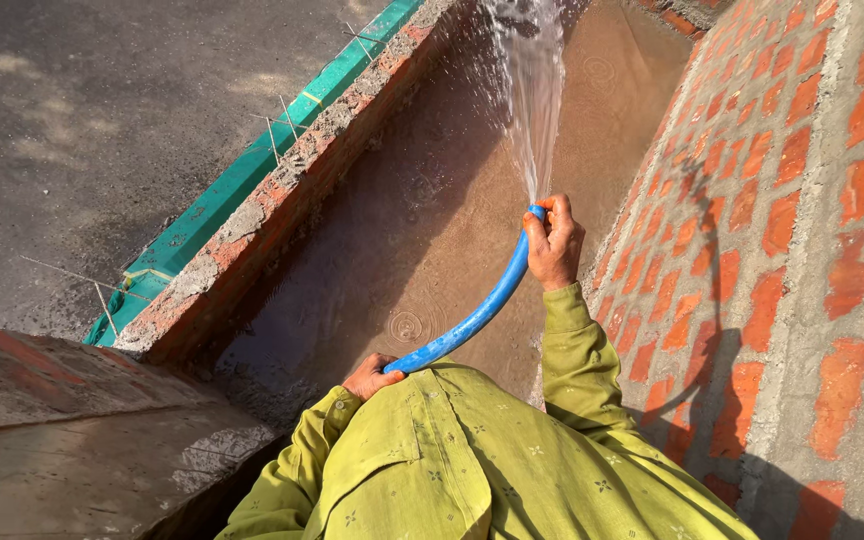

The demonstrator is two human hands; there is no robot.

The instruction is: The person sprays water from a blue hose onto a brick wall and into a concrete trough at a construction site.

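Item: blue flexible plastic hose [479,315]. Long axis runs diagonally, from low near the person's chest up and away to the nozzle end; the open end points away from the wearer, along the trench. It lies in the air above the wet, brick-lined trench floor [392,250], between the two hands.

Right hand [553,243]: at the hose's far end, fingers wrapped tight round it, thumb pressed at the mouth. A fan of spraying water [532,90] leaves the hose end and spreads away from the hose.

Left hand [370,377]: at the hose's near end, fingers closed round it, just above the green patterned sleeve.

Right of the hose: red brick wall with grey mortar joints [792,220], sunlit, bearing the person's shadow.

Left of the hose: low brick kerb with a green painted edge [252,190], thin wire ties standing up from it; beyond that, dark asphalt ground [82,120].

Near left of the hose: flat grey concrete slab [72,440].
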